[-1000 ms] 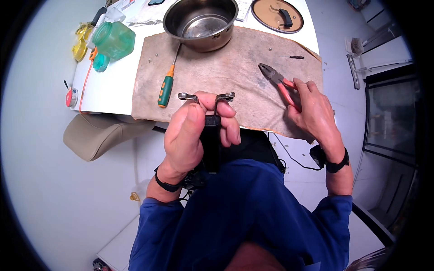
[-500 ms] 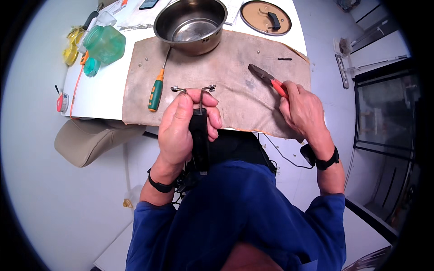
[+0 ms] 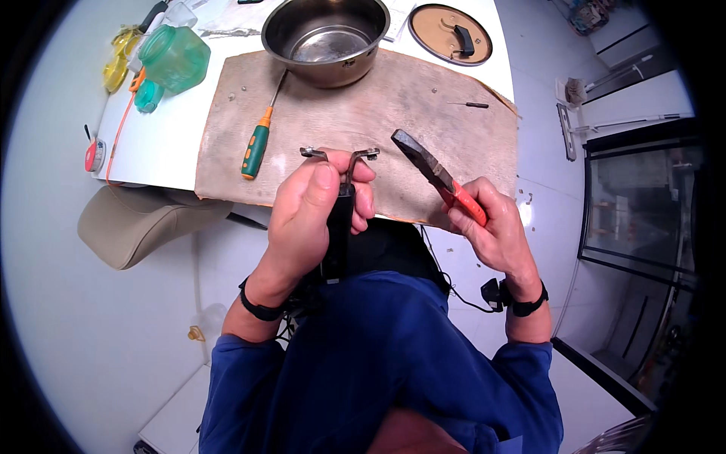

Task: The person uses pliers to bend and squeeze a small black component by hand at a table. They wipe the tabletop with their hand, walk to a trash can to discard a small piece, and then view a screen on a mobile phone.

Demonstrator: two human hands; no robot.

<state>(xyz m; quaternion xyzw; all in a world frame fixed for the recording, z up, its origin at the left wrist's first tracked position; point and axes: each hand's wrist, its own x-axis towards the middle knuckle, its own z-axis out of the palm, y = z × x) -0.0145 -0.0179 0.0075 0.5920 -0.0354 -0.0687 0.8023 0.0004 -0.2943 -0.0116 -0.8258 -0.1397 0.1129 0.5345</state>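
Observation:
My left hand (image 3: 304, 198) is closed around a black pot handle (image 3: 339, 219), held in front of my body at the table's near edge. Two bent metal prongs rise from its top, with small fittings at their outer ends. In my right hand (image 3: 493, 227) is a pair of pliers (image 3: 426, 163) with red grips. Their dark jaws point up and left, over the cloth and a short way right of the prongs. A green and orange screwdriver (image 3: 258, 149) lies left of my left hand, its shaft reaching toward a steel pot (image 3: 333, 73).
Under the tools lies a brown cloth (image 3: 363, 113) on the white table (image 3: 170, 129). A round lid (image 3: 425, 32) with a black handle is at the far right. A thin black-handled tool (image 3: 475, 105) lies right. A green jar (image 3: 181, 64) stands left; a beige seat (image 3: 128, 227) is below.
The pliers have been raised off the cloth and brought left, toward the pot handle. My left hand has shifted slightly right with the handle. The whole view has moved a little.

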